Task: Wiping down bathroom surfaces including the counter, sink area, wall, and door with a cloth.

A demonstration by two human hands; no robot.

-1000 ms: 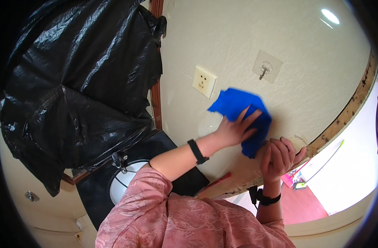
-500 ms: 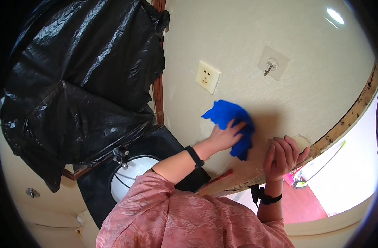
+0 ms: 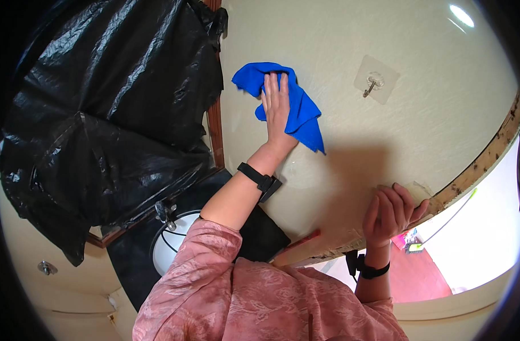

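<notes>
A blue cloth lies spread and creased against the pale wall. My left hand presses it there, long fingers laid over the cloth and thumb out of sight. The square wall socket is hidden behind hand and cloth. Lower right, my right hand is empty, its fingers loosely curled and slightly apart, close to the wall's rough edge. A clear adhesive patch with a metal hook is fixed to the wall, right of the cloth. Both wrists wear black bands.
Black plastic sheeting drapes over a wood-framed area at left. Below it, a black counter holds a white basin and tap. A raw wall edge curves along the right; beyond it stands a green-handled brush.
My left hand has slid the blue cloth up and to the left along the wall, over the socket, and its fingers have straightened. My right hand stays nearly where it was.
</notes>
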